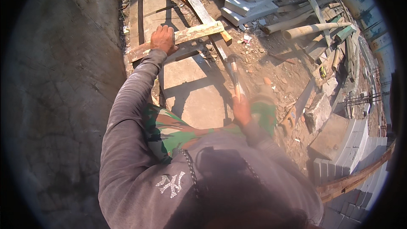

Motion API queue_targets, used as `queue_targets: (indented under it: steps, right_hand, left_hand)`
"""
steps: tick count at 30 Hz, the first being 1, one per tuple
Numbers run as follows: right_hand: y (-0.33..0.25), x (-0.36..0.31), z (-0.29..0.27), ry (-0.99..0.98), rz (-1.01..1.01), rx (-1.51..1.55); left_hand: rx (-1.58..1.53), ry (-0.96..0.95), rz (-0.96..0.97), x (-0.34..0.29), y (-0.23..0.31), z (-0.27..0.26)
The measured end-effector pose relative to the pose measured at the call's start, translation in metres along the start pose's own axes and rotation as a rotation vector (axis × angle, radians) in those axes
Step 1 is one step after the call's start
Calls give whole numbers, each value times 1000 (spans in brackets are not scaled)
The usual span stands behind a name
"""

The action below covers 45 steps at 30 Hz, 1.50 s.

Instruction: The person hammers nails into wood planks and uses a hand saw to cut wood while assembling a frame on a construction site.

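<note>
My left hand (163, 40) is closed over a short wooden plank (197, 33), its fingers curled across the far edge. That plank lies crosswise over long timber pieces, its right end resting by a long narrow board (195, 2) that runs away from me. In my right hand (242, 110) is a hammer (236, 78), gripped low on its wooden handle. The hammer points away from me with its head at the far end, right of the plank and apart from it. The head is slightly blurred.
White blocks (250, 2) are stacked at the far right, near a pile of bamboo poles and boards (318, 29). A handsaw (291, 118) and a tape measure (323, 72) lie to the right. Grey blocks (352, 148) stand nearer. A concrete wall (63, 101) borders my left.
</note>
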State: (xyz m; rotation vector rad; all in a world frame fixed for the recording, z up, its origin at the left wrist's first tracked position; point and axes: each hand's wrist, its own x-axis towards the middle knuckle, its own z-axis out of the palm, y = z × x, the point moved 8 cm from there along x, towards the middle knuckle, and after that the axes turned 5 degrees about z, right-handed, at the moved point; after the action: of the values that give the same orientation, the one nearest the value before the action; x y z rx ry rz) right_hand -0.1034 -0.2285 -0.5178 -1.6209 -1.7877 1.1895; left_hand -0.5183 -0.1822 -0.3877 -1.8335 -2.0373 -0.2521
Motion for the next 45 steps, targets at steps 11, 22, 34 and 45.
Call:
queue_targets:
  steps: [11, 22, 34, 45]
  right_hand:
    - [10, 8, 2, 23, -31, 16]
    - [14, 14, 5, -19, -45, 60]
    - [-10, 14, -13, -5, -125, -75]
    - [-174, 31, -62, 130, -485, -87]
  left_hand:
    - [-19, -20, -39, -7, -1, 0]
    - [-37, 62, -53, -15, -2, -3]
    - [-19, 46, -88, -23, -4, -7]
    - [72, -35, -48, -18, 8, -10]
